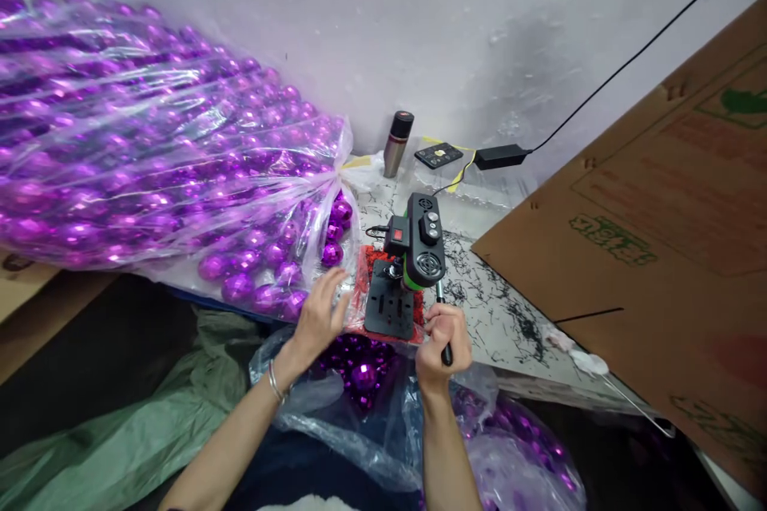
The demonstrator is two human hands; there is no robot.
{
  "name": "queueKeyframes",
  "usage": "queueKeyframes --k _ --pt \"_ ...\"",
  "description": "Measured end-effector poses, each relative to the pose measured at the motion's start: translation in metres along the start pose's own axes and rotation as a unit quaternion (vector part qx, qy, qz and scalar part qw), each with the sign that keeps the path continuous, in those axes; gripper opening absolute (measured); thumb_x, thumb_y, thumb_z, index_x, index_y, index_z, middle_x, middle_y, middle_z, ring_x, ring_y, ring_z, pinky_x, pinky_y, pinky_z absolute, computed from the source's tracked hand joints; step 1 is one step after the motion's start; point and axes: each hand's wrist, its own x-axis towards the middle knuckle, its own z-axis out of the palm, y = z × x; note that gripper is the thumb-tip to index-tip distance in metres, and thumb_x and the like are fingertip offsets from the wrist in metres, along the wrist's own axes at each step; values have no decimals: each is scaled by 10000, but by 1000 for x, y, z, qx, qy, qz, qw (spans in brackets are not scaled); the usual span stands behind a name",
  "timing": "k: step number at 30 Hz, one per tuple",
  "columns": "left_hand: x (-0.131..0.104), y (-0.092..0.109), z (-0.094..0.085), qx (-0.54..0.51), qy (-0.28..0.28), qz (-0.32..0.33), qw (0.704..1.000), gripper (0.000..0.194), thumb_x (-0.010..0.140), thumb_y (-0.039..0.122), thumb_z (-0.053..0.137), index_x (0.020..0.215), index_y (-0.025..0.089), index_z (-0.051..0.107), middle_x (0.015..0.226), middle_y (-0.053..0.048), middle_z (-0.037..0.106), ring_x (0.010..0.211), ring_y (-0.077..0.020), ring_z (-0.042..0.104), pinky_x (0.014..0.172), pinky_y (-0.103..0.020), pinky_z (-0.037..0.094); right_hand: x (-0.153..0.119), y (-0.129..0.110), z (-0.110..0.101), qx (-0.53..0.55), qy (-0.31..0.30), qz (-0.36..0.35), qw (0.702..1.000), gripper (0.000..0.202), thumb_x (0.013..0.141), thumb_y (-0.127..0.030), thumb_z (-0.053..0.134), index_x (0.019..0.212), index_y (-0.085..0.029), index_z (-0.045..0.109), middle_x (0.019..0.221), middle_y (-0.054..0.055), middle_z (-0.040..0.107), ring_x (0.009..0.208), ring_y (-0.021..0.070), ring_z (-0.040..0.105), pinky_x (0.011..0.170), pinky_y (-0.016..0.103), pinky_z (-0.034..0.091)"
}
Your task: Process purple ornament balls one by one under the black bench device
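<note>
A small black bench drill press with a red switch stands on the bench, its slotted base plate on a red mat. My right hand is closed around the black grip of its side lever. My left hand is open, fingers apart, left of the base plate and beside loose shiny purple faceted balls; nothing shows in it. Behind these balls lies a large clear plastic bag packed with more of them. Below the bench edge, between my forearms, more purple balls sit in clear plastic.
A steel flask, a phone and a black power adapter lie near the wall. Dark shavings litter the bench. A big cardboard box rises at right. Green sheeting hangs at lower left.
</note>
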Motion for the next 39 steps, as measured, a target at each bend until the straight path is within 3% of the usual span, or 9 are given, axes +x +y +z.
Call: queueKeyframes --k 4,7,13,16,19,24,27,34,39 --pt "67 -34 -3 167 -98 -130 972 372 1079 298 578 1398 122 655 1275 -225 762 1214 -374 723 1073 -532 583 3 -1 0 -1 0 -1 1000 370 1078 -150 475 725 -235 546 711 -22 609 694 141 622 664 307 457" --pt "89 -46 3 205 -183 -181 944 503 1044 379 675 1453 90 631 1176 -245 785 1144 -409 743 1001 -525 594 6 -4 0 -7 -3 -5 1000 373 1079 -149 472 724 -236 548 716 -17 617 694 143 627 665 311 466" --pt "88 -43 -7 -125 -83 -203 968 626 919 498 819 1444 204 650 1285 -144 783 1140 -319 771 1040 -463 607 9 -5 1 -2 -2 -8 1000 372 1088 -157 477 731 -233 549 715 -22 614 688 131 627 651 295 469" --pt "81 -28 -22 -362 -26 -284 887 728 851 601 851 1434 216 649 1345 -131 763 1159 -286 774 1008 -417 629 12 -7 1 5 -2 -1 1000 369 1086 -153 488 730 -232 544 711 -26 608 684 126 620 645 291 458" --pt "66 -7 -31 -482 -40 -355 800 796 759 602 938 1403 215 673 1264 -117 793 1110 -256 782 933 -346 639 19 -12 1 4 10 16 1000 371 1086 -170 503 723 -236 540 699 -24 600 672 134 610 639 305 449" --pt "32 22 -13 -520 -106 -416 739 745 771 605 929 1367 217 707 1276 -111 805 1117 -259 786 945 -365 646 35 -22 3 13 13 43 999 405 1095 -206 516 691 -241 510 645 -39 542 645 130 585 628 304 435" --pt "18 31 14 -482 -153 -389 770 720 778 531 919 1390 221 700 1326 -109 799 1226 -286 764 1072 -417 614 44 -25 4 10 13 45 999 422 1101 -222 509 680 -239 501 634 -42 522 631 124 574 621 299 430" --pt "20 28 49 -240 -162 -211 934 550 865 425 844 1348 196 713 1369 -141 781 1282 -336 736 1172 -519 557 46 -24 0 6 -11 16 1000 385 1094 -180 500 714 -235 530 661 -36 558 637 117 579 624 289 442" --pt "27 31 60 -151 -163 -114 968 473 885 381 851 1313 211 741 1274 -134 790 1214 -342 748 1096 -516 599 40 -22 -2 -6 -18 22 1000 359 1087 -189 499 737 -243 548 669 -22 562 655 141 596 632 313 477"
